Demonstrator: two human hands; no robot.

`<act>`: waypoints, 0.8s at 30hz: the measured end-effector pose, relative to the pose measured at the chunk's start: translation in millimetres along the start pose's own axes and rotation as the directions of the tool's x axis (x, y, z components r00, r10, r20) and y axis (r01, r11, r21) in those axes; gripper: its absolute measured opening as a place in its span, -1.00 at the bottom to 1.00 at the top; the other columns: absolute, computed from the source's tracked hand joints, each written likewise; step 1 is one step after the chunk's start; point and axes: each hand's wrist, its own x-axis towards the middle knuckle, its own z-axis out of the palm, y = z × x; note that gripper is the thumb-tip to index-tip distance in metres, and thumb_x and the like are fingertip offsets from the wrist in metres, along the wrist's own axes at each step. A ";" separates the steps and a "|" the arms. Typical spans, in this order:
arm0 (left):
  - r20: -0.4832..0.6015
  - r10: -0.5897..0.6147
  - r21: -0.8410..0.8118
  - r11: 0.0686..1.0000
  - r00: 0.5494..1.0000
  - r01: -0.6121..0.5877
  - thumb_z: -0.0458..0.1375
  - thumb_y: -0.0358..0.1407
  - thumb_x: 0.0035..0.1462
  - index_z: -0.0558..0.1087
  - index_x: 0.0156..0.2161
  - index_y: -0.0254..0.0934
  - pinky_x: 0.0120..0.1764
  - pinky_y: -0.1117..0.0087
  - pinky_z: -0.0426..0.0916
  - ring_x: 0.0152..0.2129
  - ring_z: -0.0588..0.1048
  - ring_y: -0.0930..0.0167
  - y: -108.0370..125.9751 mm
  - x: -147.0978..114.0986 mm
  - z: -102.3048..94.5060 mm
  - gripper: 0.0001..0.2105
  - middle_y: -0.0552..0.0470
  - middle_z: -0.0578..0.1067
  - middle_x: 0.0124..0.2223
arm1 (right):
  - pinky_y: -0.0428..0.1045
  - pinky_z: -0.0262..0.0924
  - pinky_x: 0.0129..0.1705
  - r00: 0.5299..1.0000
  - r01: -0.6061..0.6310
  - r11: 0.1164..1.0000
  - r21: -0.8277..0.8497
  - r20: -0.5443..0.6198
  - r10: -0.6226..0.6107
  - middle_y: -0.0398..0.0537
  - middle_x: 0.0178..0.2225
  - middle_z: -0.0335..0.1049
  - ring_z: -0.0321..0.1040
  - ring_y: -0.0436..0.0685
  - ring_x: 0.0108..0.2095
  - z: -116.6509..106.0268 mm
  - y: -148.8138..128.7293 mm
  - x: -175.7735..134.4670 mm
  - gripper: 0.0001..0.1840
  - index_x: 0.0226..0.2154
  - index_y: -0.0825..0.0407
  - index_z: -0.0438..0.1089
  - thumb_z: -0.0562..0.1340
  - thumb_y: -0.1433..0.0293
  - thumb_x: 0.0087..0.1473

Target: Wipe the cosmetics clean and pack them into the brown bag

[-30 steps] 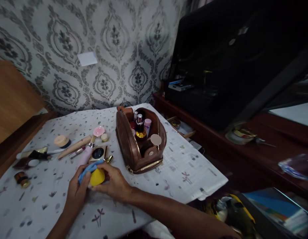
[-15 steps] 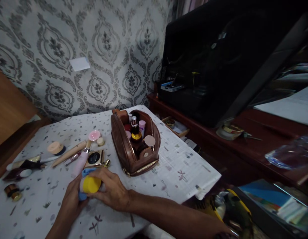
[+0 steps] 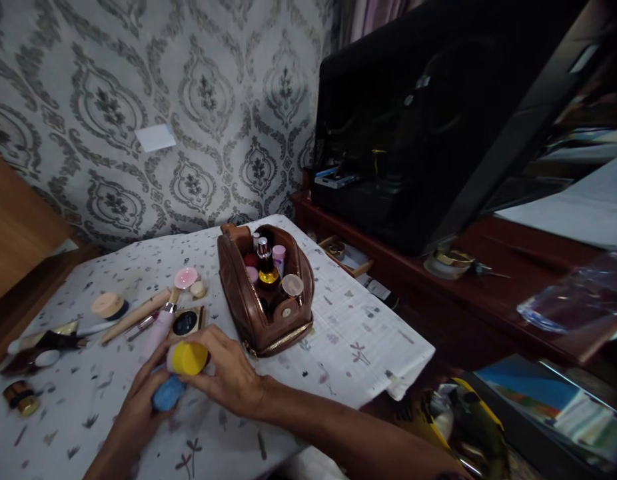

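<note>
The surface (image 3: 338, 333) is covered with a white printed cloth scattered with small grey leaf and flower marks, and it stands against a wall papered in a grey damask pattern, with 1 white paper slip (image 3: 155, 137) stuck on it. At the near edge, the right hand (image 3: 228, 373) is closed around a yellow-capped container (image 3: 188, 357), fingers curled over the cap and side. The left hand (image 3: 138, 407) is clenched on a blue cloth (image 3: 167, 393), which sits just under and touching the container. Both are held low, just above the cloth-covered surface, in front of the brown pouch (image 3: 248, 307).

The pouch stands open near the middle of the surface, with several small bottles upright inside, among them 1 amber perfume bottle (image 3: 267, 267). To its left lie a black-centred compact (image 3: 184, 323), a pink round puff (image 3: 185, 277), a wooden-handled brush (image 3: 136, 315), a pale pink tube (image 3: 156, 329) and a beige round jar (image 3: 108, 305). Farther left, near the edge, sit dark brushes and a small gold-banded jar (image 3: 21, 396).

To the right of the surface runs a dark red wooden cabinet (image 3: 488, 293) bearing a large black case (image 3: 413, 147), its lid open. A wooden headboard or panel (image 3: 18, 227) shows at far left.
</note>
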 end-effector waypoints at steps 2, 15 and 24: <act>0.090 -0.137 -0.233 0.960 0.986 0.154 0.11 0.07 0.13 0.44 0.13 -0.15 -0.62 0.42 0.36 -0.48 0.53 0.33 15.7 -0.4 2.5 -0.47 -0.08 0.58 -0.08 | 0.02 0.32 0.02 0.999 -0.036 0.999 0.019 -0.029 0.036 -0.05 -0.07 0.39 0.38 0.12 -0.04 -2.0 -0.4 0.6 -0.49 0.01 -0.02 0.31 0.43 0.35 0.01; 0.193 -0.042 -0.191 0.978 0.980 0.079 0.18 0.11 0.07 0.50 -0.08 -0.28 -0.09 0.33 0.38 -0.16 0.48 0.25 35.1 31.6 20.4 -0.50 -0.05 0.53 -0.12 | -0.02 0.38 -0.14 0.975 -0.155 0.938 0.310 -0.107 0.196 -0.07 -0.18 0.45 0.46 0.09 -0.20 -4.9 12.3 -5.4 -0.56 -0.04 0.00 0.30 0.34 0.23 0.06; 0.255 0.084 -0.243 0.970 0.963 -0.020 0.04 0.09 0.20 0.46 -0.19 -0.32 -0.32 0.43 0.28 -0.40 0.36 0.41 34.7 31.2 27.2 -0.54 0.07 0.42 -0.36 | -0.02 0.44 -0.16 0.974 -0.168 0.963 0.211 -0.113 0.195 0.00 -0.17 0.52 0.52 0.13 -0.20 -4.9 23.5 -12.8 -0.58 -0.04 -0.01 0.33 0.33 0.17 0.10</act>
